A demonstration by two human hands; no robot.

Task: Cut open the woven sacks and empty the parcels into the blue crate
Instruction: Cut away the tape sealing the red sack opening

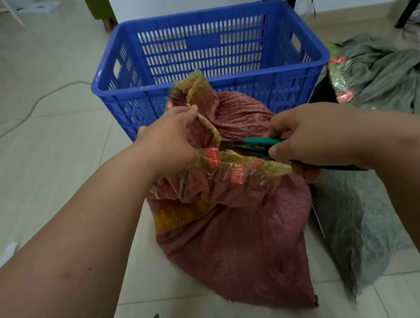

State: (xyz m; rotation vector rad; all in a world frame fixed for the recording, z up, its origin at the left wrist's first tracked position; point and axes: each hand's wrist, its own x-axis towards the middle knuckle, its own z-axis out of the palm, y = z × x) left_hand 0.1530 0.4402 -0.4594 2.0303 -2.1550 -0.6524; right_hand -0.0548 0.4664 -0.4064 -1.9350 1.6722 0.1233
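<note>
Red woven sack (234, 244) stands on the tiled floor (54, 150) just in front of the blue crate (206, 57), and its mouth is wrapped with yellowish tape (244, 166) that carries red labels. The left hand (170, 141) pinches the taped edge of the mouth and holds it up, while the right hand (319, 136) grips green-handled scissors (252, 146), whose blades point at the tape between both hands. Grey-green sacks (382, 72) lie on the floor at the right side, near the crate.
</note>
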